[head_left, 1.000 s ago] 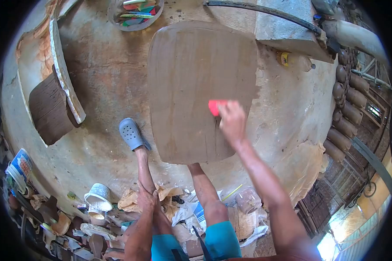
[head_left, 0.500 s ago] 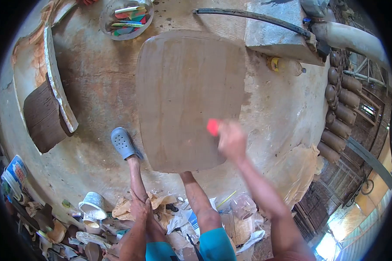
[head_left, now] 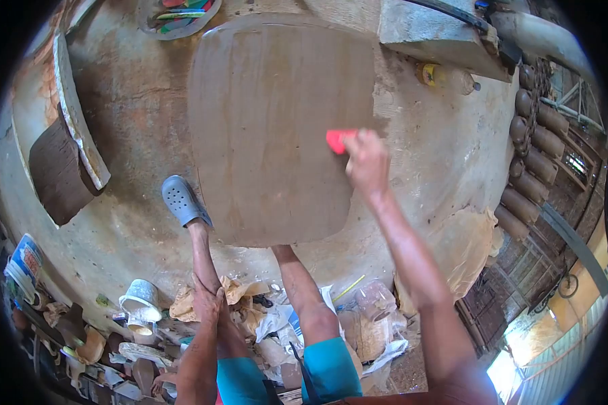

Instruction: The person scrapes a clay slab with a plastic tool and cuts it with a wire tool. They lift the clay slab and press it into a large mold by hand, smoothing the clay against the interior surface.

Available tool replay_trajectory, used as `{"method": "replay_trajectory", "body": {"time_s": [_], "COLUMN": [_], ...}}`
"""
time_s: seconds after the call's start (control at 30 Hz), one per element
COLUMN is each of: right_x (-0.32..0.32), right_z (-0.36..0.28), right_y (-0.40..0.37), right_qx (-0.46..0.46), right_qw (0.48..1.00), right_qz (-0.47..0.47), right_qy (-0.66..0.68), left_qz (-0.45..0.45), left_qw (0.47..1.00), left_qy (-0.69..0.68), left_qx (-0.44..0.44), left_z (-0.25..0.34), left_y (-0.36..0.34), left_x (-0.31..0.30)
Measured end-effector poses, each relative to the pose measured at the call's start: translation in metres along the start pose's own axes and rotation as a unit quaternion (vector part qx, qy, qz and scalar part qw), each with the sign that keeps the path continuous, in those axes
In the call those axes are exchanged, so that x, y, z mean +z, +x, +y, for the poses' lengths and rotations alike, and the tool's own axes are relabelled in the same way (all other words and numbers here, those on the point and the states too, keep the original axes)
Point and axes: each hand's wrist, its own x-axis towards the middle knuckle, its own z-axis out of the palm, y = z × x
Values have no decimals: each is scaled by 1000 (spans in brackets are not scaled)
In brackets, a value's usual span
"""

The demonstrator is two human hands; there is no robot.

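My right hand [head_left: 369, 162] is closed round a flat red scraper [head_left: 339, 141], its blade over the right half of a large brown clay slab [head_left: 263, 128]. The slab has rounded corners and a smooth, streaked surface, and it lies flat in front of me. My left hand [head_left: 207, 302] wraps round my left shin, below the knee. A grey-blue clog [head_left: 182, 200] on my left foot stands beside the slab's left edge. My right foot is hidden beneath the slab's near end.
A curved white mould [head_left: 74, 115] with a dark clay sheet [head_left: 59, 172] lies at left. Beyond the slab are a tub of coloured scrapers [head_left: 180, 27], a pale block [head_left: 439, 34] and a plastic bottle [head_left: 446, 77]. A white bucket [head_left: 140, 299] and scraps lie near my legs.
My right hand has moved the red scraper away from me along the slab's right side, and more of the scraper shows. The view has shifted slightly; my left hand stays on my shin.
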Motion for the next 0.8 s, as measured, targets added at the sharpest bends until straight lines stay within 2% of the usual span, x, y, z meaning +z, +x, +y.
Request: {"method": "replay_trajectory", "body": {"time_s": [0.03,0.13,0.33,0.5,0.57,0.6,0.67,0.7,0.8], "right_x": [1,12,14,2,10,15,32,38,54], "right_z": [-15,-44,-90,-90,-83,-89,-110,-127,-201], "right_y": [-36,-127,-216,-232,-218,-213,-203,-200,-178], "right_qx": [22,51,107,156,360,366,477,482,477], "right_qw": [999,995,985,974,924,922,872,869,873], "right_qz": [-31,-45,-79,-93,42,41,10,7,35], "right_qy": [7,66,110,133,123,124,110,112,98], "left_qz": [-12,-22,4,11,-31,-44,-35,-29,-56], "left_qw": [1000,1000,999,998,998,997,997,996,994], "left_qy": [1,3,40,42,51,51,52,48,66], "left_qx": [-1,10,17,51,34,29,53,75,71], "left_z": [3,-8,-15,-33,-23,-17,-26,-34,-28], "left_y": [-1,3,10,21,21,20,28,31,30], "left_x": [-6,-6,3,7,-10,-19,-19,-19,-42]}}
